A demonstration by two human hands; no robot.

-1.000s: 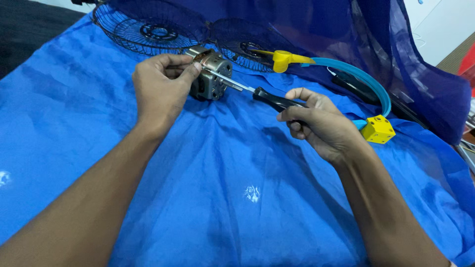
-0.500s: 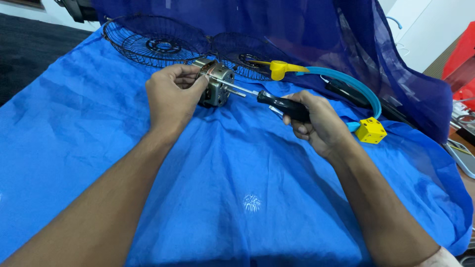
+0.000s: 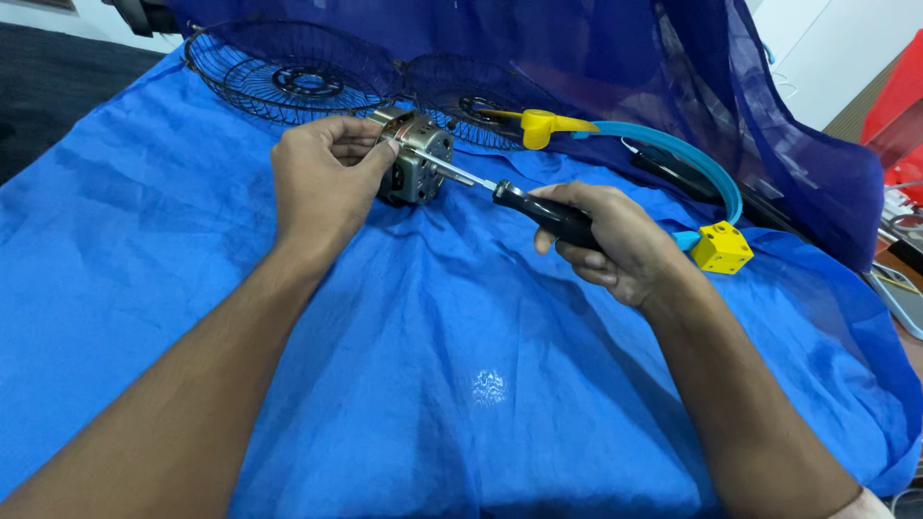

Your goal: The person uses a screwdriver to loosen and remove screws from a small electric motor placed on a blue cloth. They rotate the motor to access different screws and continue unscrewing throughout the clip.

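1. A blue cloth (image 3: 461,384) is spread over the table.
2. A black-handled screwdriver (image 3: 538,207) is held in the closed grip of the right hand (image 3: 615,240), its tip set against the motor.
3. The small metal motor (image 3: 418,168) is steadied on the cloth by the left hand (image 3: 322,178), fingers closed around it.
4. A yellow block (image 3: 721,248) lies just beside the right hand.
5. Black wire fan guards (image 3: 288,72) lie farthest back.

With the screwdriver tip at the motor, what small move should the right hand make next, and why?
Probably turn the screwdriver in place while pressing gently. Its tip already meets the face of the motor, the right hand grips the black handle, and the left hand steadies the motor on the blue cloth. Whether the tip sits in a screw head is too small to tell.
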